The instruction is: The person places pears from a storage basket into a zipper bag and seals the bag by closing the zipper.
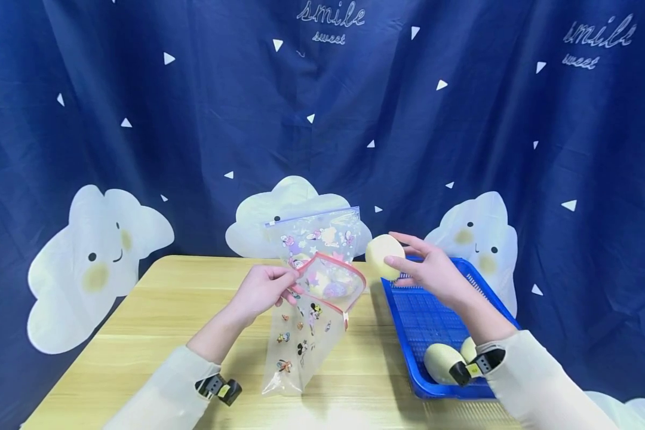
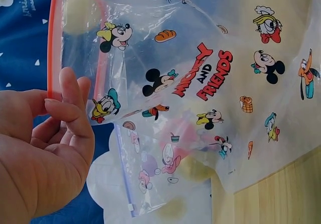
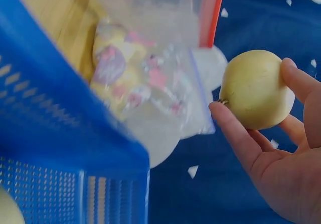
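Observation:
My left hand [image 1: 263, 291] pinches the edge of a clear zip bag [image 1: 306, 343] with a red zip and cartoon prints. The bag hangs over the table with its mouth spread apart. In my right hand [image 1: 435, 272] is a pale yellow round fruit [image 1: 385, 257], gripped between thumb and fingers to the right of the bag's mouth. The right wrist view shows a small brown tip on this fruit [image 3: 257, 88]. Behind the red-zip bag stands another clear bag [image 1: 325, 230] with a purple zip and pink prints; yellowish contents show through its lower part in the right wrist view.
A blue plastic basket [image 1: 403, 337] stands on the right of the wooden table [image 1: 193, 298], below my right forearm. Two similar pale fruits [image 1: 442, 361] lie at its near end. A dark blue curtain [image 1: 301, 89] with cloud prints hangs behind the table.

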`<state>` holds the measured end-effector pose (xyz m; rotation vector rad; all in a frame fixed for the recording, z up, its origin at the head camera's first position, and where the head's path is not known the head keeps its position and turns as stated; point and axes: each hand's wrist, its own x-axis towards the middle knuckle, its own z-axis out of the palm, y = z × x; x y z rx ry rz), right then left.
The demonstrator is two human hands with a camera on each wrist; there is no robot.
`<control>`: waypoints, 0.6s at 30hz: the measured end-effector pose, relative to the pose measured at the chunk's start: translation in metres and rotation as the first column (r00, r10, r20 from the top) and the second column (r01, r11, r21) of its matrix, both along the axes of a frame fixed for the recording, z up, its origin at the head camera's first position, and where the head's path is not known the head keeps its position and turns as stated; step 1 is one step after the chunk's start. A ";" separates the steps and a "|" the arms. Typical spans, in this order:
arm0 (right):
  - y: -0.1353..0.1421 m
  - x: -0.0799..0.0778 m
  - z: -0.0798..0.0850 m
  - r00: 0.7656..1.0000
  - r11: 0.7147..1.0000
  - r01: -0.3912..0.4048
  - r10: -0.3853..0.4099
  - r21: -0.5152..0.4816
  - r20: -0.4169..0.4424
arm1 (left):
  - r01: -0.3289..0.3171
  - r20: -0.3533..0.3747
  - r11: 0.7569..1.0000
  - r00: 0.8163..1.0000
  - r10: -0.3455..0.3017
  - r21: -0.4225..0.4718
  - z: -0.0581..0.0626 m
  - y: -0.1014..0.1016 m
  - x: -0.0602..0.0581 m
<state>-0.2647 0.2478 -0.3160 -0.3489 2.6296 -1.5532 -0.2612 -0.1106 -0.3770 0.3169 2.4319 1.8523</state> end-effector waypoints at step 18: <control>-0.083 0.005 -0.002 0.957 0.899 -0.154 0.239 0.410 -0.163 | -0.024 -0.011 0.997 1.000 0.023 -0.070 0.003 0.015 0.002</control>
